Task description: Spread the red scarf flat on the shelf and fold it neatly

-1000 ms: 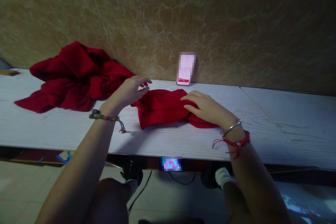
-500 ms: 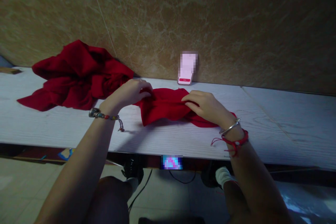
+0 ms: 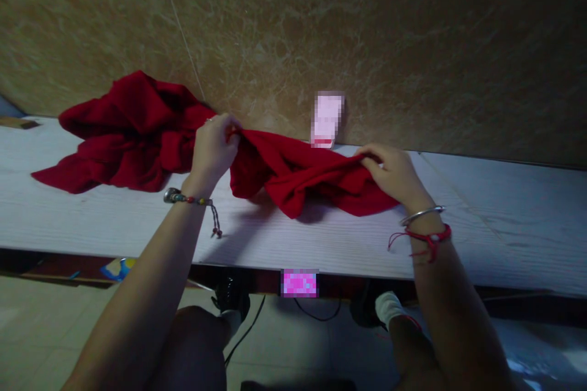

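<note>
Pinching the red cloth (image 3: 316, 165) along its far edge with left hand (image 3: 214, 145) and right hand (image 3: 395, 174), clamped between thumb and fingertips at two points well apart. Stretched over the white tabletop (image 3: 266, 247), sagging into folds toward the near side. Could slip free at either end, given so shallow a pinch. Might crease or twist, because of the bunching in the middle. Might tangle with the red heap (image 3: 137, 134) just beside the left hand, being so alike in colour. Could also topple the phone (image 3: 327, 116), leaning on the wall (image 3: 275, 24) just behind, if swung backward.
</note>
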A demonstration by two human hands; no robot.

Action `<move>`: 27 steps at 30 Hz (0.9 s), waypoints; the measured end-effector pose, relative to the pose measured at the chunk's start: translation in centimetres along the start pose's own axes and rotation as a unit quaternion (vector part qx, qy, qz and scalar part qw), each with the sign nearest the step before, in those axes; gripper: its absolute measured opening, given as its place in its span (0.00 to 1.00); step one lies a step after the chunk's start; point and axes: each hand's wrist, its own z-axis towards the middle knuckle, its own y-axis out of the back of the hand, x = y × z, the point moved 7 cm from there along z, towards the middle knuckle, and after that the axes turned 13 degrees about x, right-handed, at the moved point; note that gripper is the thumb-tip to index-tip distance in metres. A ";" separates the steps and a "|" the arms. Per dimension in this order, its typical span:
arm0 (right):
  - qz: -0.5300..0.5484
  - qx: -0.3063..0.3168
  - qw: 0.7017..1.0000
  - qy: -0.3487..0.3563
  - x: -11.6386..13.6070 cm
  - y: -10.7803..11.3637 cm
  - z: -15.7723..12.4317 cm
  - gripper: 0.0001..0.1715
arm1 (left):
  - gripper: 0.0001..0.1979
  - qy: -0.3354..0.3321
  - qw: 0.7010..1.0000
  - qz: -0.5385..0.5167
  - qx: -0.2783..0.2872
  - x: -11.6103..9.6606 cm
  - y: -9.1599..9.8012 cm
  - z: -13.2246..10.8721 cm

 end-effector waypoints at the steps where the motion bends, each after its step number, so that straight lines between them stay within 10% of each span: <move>1: -0.018 0.063 0.998 0.005 -0.2 -1.7 0.3 0.13 | 0.15 0.002 0.997 0.031 0.068 0.3 -1.5 0.3; 4: -0.063 0.213 0.975 0.034 -0.1 -5.7 0.3 0.16 | 0.21 -0.039 0.963 0.115 0.239 0.7 -4.5 0.1; 9: -0.094 0.134 0.986 0.036 1.9 -3.7 0.2 0.18 | 0.23 -0.087 0.976 0.129 0.156 -1.9 -1.3 -0.3; 13: -0.062 0.090 0.991 0.071 5.3 -1.6 0.3 0.15 | 0.23 -0.128 0.953 0.137 0.237 -4.4 -1.5 -1.1; 27: -0.079 0.264 0.951 0.141 9.9 -6.6 -0.5 0.16 | 0.13 -0.192 0.909 0.101 0.356 -5.3 -0.8 -3.1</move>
